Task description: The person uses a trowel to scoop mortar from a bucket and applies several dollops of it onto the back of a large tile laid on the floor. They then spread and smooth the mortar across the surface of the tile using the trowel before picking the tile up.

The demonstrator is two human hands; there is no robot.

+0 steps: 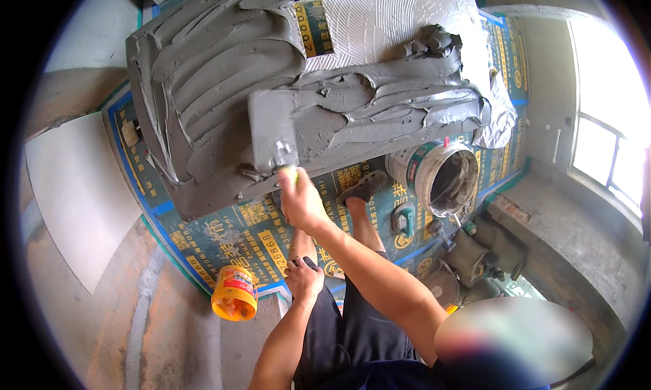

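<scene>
My right hand (303, 200) is closed around the handle of a trowel (272, 122), whose wide rectangular blade lies against thick grey mortar (217, 98). The mortar covers the left and near parts of a large slab (393, 17), and its surface is ridged and wavy. Bare slab with a fine ribbed pattern shows at the far right, along with a dark label (314, 29). A lump of mortar (434, 43) stands up near that bare part. Lower down, my left hand (303, 278) rests on my left knee, holding nothing, its fingers partly bent.
Right of my feet a mortar-smeared bucket (444, 176) lies tilted, beside a green-handled tool (403, 220). A yellow bucket (234, 295) is at the lower left, and a white panel (81, 193) lies farther left. Printed green sheeting (224, 244) covers the floor. Bags (475, 254) sit at the right.
</scene>
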